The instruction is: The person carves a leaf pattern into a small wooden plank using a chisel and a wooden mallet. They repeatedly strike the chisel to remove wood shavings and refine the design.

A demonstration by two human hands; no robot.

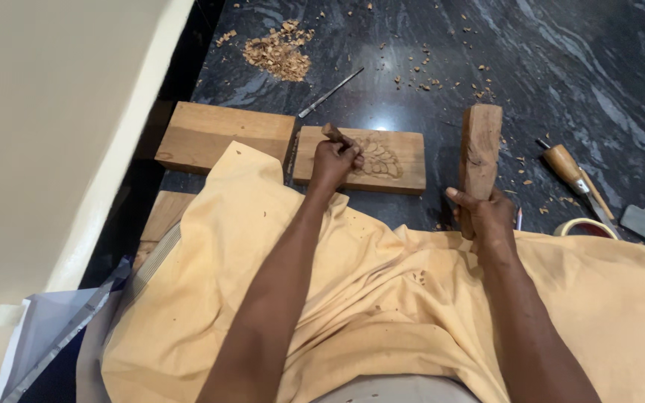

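Two hands work the carving step. Left hand is closed around a chisel, its tip set on the carved board directly under the hand. Right hand grips a wooden mallet, raised upright beside the board. Next move calls for a controlled strike on the chisel head. Board lies flat on the floor, bearing a petal relief.

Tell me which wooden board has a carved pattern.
The small board under the left hand, bearing a leaf-like carving; the larger board to its left is plain.
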